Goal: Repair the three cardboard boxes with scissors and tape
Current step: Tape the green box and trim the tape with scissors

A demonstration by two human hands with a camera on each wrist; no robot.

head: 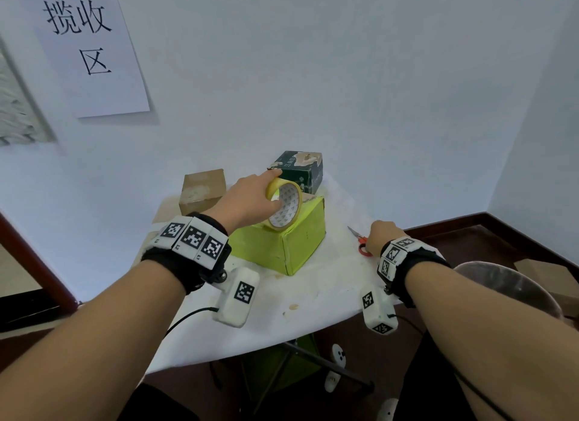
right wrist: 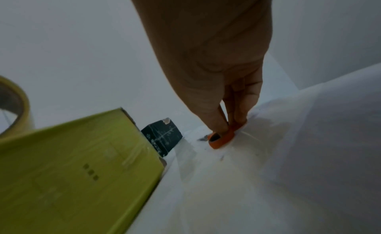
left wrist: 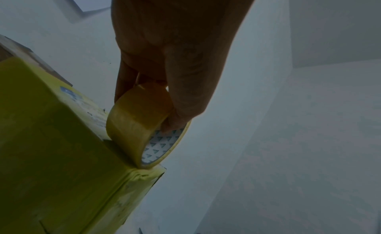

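Tape roll (head: 284, 208) in left grip (head: 247, 201), resting upright on green box (head: 282, 245)

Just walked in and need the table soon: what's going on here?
A person is taping up cardboard boxes. Their left hand holds a yellow tape roll on edge atop the yellow-green box. Their right hand pinches the orange-handled scissors lying on the white table cover. A dark green box and a brown box wait behind.

Lime-green cardboard box (head: 282, 245); yellow tape roll (head: 284, 208), white core with teal triangles; dark-green box (head: 302, 170); plain brown box (head: 203, 190); orange-handled scissors (head: 360, 242).
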